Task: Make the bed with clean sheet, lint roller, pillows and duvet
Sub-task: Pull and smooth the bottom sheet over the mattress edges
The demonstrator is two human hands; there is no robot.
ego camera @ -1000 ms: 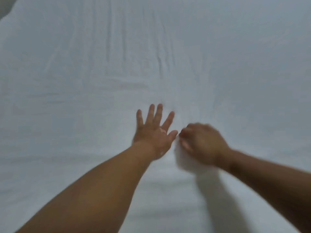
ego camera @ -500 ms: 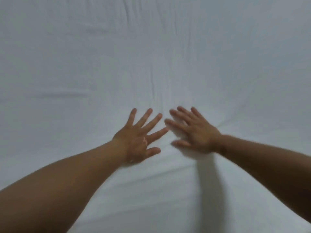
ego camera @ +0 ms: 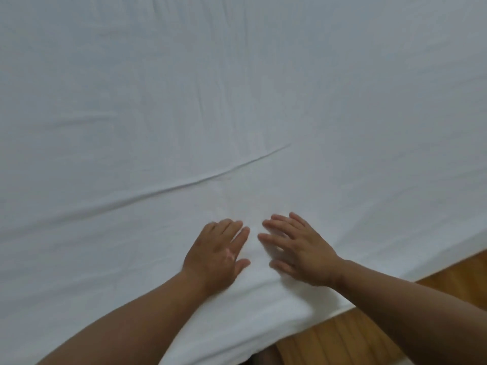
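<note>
A white sheet [ego camera: 237, 88] covers the bed and fills most of the head view. A long diagonal crease [ego camera: 210, 177] runs across it just beyond my hands. My left hand [ego camera: 218, 255] lies flat on the sheet near the bed's near edge, fingers straight and palm down. Beside it, a small gap away, my right hand [ego camera: 300, 251] also rests flat on the sheet with fingers spread. Neither hand holds anything. No pillows, duvet or lint roller are in view.
The bed's near edge [ego camera: 369, 299] runs diagonally at the lower right. Below it lies a wooden floor [ego camera: 395, 333].
Both hands have slid back across the sheet toward the near edge of the bed, staying flat. The view has tilted down, so the bed edge and wooden floor now show.
</note>
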